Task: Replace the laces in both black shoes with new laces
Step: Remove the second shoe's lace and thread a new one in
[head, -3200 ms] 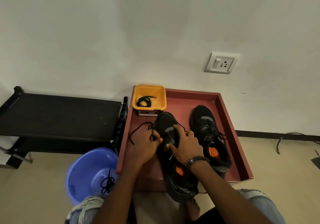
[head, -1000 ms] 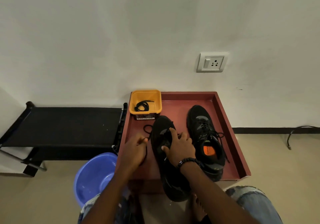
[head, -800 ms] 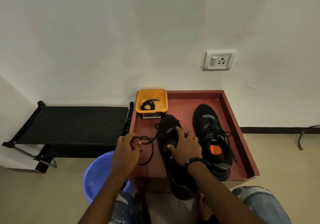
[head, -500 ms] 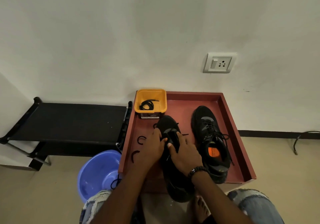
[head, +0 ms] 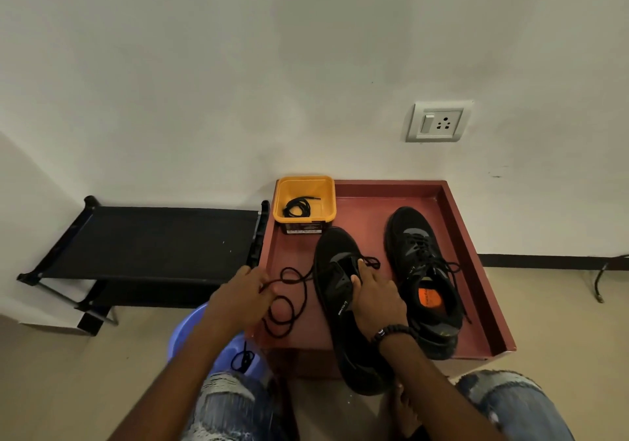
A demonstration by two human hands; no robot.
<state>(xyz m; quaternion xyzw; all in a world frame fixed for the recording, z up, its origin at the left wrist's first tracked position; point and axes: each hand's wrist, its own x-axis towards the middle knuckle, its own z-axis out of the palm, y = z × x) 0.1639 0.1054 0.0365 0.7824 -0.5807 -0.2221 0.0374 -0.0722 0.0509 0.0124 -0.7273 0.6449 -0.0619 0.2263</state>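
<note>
Two black shoes lie on a red tray (head: 391,192). The left shoe (head: 340,291) hangs over the tray's near edge, and my right hand (head: 372,296) holds it at the tongue, thumb pressed on the eyelet area. My left hand (head: 243,296) pinches a black lace (head: 289,299) that runs in loose loops from the hand to this shoe. The right shoe (head: 425,277) stands laced, its orange insole showing. A yellow tub (head: 304,187) at the tray's far left corner contains a coiled black lace (head: 297,206).
A blue plastic basin (head: 190,331) on the floor under my left arm holds another black lace (head: 242,360). A black folding rack (head: 149,239) stands to the left against the wall. A wall socket (head: 438,121) is above the tray. My knees are at the bottom.
My left hand has pulled away from the shoe to the left, drawing the lace out in loops over the tray. My right hand stays on the left shoe.
</note>
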